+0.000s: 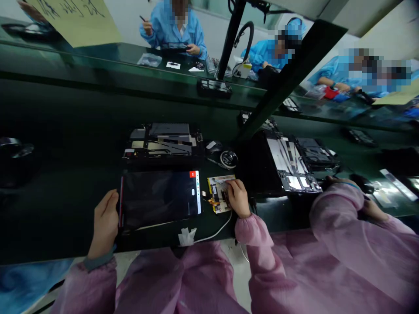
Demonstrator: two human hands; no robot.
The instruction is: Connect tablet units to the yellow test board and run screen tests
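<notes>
The left hand [106, 218] met the left edge of a black rectangular tablet [157, 196] on the dark-green bench [65, 209]; rightward, the right hand [239, 198] touched a pale, yellow-edged flat pack [216, 186]. Neither grip's closure was discernible.

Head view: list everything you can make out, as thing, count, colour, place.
Bench: one, dark green, underneath
Tablet: one, black, centre-left
Panel: one, yellow-edged, right of tablet
Opened devices: several, black and grey, back and right
Cable: one, white, near front edge
Scrap: one, white, front edge
Posts: two, black, upper middle
Shelf: one, dark green, across back
Notes: two, yellow, upper left, right edge
Co-workers: at least four, blue, beyond shelf
Neighbour: one, pink clothing, right
Left hand: one, pink-sleeved, by tablet
Right hand: one, pink-sleeved, on panel
</notes>
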